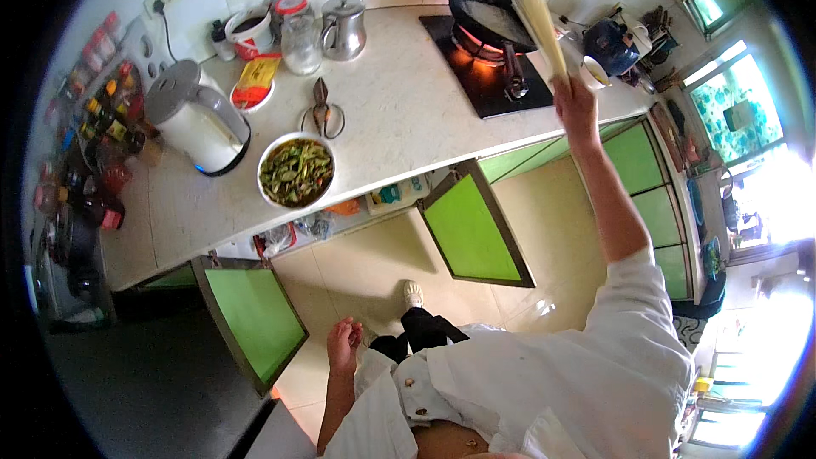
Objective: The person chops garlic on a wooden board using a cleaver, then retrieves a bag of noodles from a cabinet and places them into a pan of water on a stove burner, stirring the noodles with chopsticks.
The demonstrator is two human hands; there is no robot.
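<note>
A pale bundle of thin sticks (543,25), either dry noodles or a bamboo whisk, is gripped at its lower end by my right hand (575,102). It rises beside the right rim of a black wok (491,11). The wok sits tilted over a glowing burner on a black glass hob (475,86), its handle pointing towards me. Low at my side is my left hand (345,338), fingers loosely curled and holding nothing. A white bowl of green vegetables in dark liquid (297,170) stands near the counter's front edge, with scissors (323,111) just behind it.
An electric kettle (194,115), a glass jar (301,44) and a metal pot (344,29) stand on the counter (395,95). Bottles crowd the left end. Two green cupboard doors (475,226) hang open below. Right of the hob are a small bowl (595,72) and a dark blue pot (610,44).
</note>
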